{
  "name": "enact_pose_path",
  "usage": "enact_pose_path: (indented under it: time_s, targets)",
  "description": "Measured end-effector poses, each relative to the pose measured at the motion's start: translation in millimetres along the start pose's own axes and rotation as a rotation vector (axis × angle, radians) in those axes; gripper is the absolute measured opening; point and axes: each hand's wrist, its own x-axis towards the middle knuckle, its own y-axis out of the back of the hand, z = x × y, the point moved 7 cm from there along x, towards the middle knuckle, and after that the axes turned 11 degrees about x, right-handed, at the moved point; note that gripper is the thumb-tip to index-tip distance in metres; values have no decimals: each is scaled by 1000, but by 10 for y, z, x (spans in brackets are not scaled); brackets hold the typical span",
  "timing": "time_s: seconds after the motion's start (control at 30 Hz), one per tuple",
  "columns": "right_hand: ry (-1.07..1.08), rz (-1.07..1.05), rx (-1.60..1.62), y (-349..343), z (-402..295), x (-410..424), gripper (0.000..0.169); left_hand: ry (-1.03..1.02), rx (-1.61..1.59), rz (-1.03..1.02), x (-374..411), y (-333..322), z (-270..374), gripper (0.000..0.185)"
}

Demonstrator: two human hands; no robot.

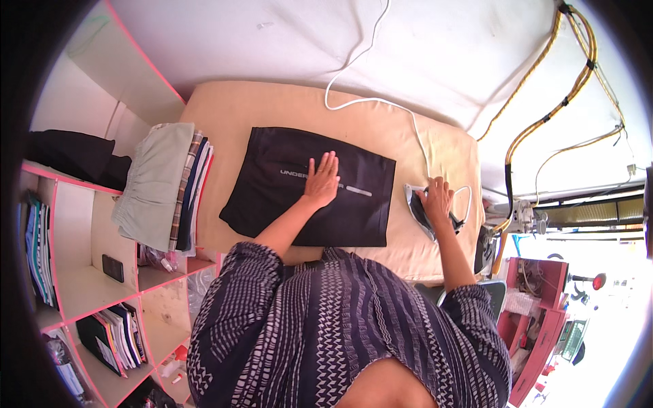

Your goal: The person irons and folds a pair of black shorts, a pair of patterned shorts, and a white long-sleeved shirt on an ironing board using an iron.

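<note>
A black garment with light lettering lies flat and folded on a table padded with peach cloth. My left hand rests palm down on the middle of the garment, fingers extended, gripping nothing, and covers part of the lettering. To the right of the garment, my right hand is on the handle of an electric iron, whose handle it largely hides. The iron's white cord runs from it across the cloth and up the wall.
Folded clothes are stacked at the table's left end, beside pink-edged shelves holding garments and a dark phone. Yellow-and-black cables hang at the right wall. A red drawer cabinet stands at lower right.
</note>
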Motion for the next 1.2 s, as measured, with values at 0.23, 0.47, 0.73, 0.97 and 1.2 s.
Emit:
enact_pose_path:
  time_s: [0.23,0.47,0.73,0.97,1.2]
  targets:
    - [-532,-305,385,-890,-637,-945,55,170,66,-50,283,-37,-84,63]
    - [-699,-340,1066,-1271,-715,-1004,39,161,-10,-11,261,-28,-70,59]
    - [-1127,-576,1799,-1146,-703,-545,32,121,-891,121,-917,81,104,71]
    - [-468,-579,1709,-678,-2138,827,34,509,-1564,-216,-1921,-203,125,76]
    - [-416,-993,1615,-1234,-3623,527,71,1171,-1854,-60,-2077,-269,106,17]
